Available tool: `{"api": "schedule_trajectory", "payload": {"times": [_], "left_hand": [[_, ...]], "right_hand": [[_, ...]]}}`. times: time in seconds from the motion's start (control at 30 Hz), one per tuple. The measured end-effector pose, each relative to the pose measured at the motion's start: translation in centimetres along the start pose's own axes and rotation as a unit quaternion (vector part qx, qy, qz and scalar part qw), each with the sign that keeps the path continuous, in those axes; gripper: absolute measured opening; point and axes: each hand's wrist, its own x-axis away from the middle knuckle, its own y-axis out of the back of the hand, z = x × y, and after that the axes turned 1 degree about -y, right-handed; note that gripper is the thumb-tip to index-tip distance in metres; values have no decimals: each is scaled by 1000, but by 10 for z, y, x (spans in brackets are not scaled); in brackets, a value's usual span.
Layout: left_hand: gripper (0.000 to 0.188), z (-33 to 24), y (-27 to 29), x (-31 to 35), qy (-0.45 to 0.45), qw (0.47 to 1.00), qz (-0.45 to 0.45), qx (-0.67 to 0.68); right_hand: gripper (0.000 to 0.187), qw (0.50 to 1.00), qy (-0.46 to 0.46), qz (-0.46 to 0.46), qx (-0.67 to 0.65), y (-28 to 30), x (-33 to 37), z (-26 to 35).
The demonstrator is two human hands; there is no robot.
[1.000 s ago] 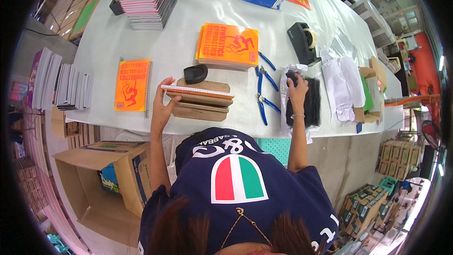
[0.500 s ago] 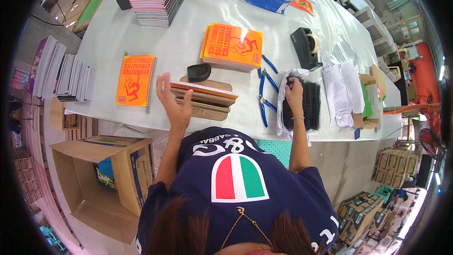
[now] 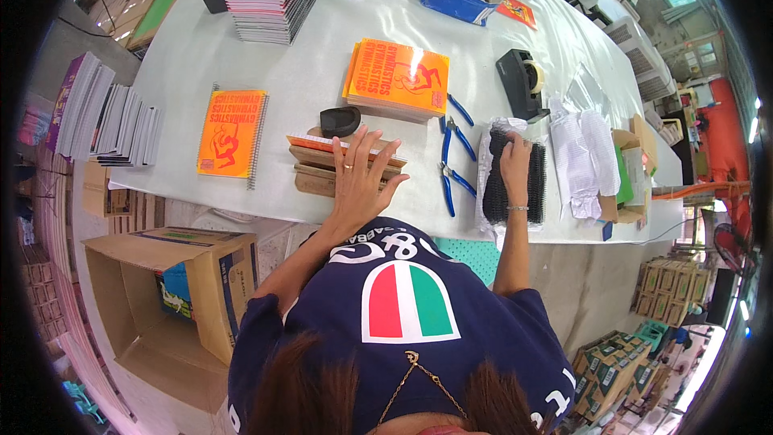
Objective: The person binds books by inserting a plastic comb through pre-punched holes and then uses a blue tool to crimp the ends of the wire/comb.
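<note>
The left hand [image 3: 360, 177] spreads open, clasping nothing visible, over the orange-covered notebook [image 3: 310, 143] standing in the brown slotted stand [image 3: 316, 184]; an uneven push could tip or skew it. Right of the stand, the right hand [image 3: 515, 165] curls into black binding coils [image 3: 535, 185] — packed so closely, they could snag and bend. Whether it pinches one, I cannot tell: its fingertips are hidden. The left hand covers the notebook's middle, perhaps some holes too.

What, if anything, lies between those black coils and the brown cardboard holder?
Blue-handled pliers lie between the black coils and the brown cardboard holder; the left hand partly covers the holder. Nothing visible separates the right hand from the coils.
</note>
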Motion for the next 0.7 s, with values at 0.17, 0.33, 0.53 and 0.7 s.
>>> {"api": "schedule_trajectory", "payload": {"times": [0.17,0.33,0.53,0.7], "left_hand": [[51,0,-6,-7,19,1000,8,1],[46,2,-14,-11,22,1000,-4,-15],[32,-3,-9,-17,32,999,-4,-1],[30,-3,-8,-18,26,1000,-16,7]], "right_hand": [[22,987,0,104,-125,43,2,92],[21,941,12,231,-247,28,31,153],[22,928,57,264,-258,11,41,163],[21,923,69,243,-290,7,45,165]]}}
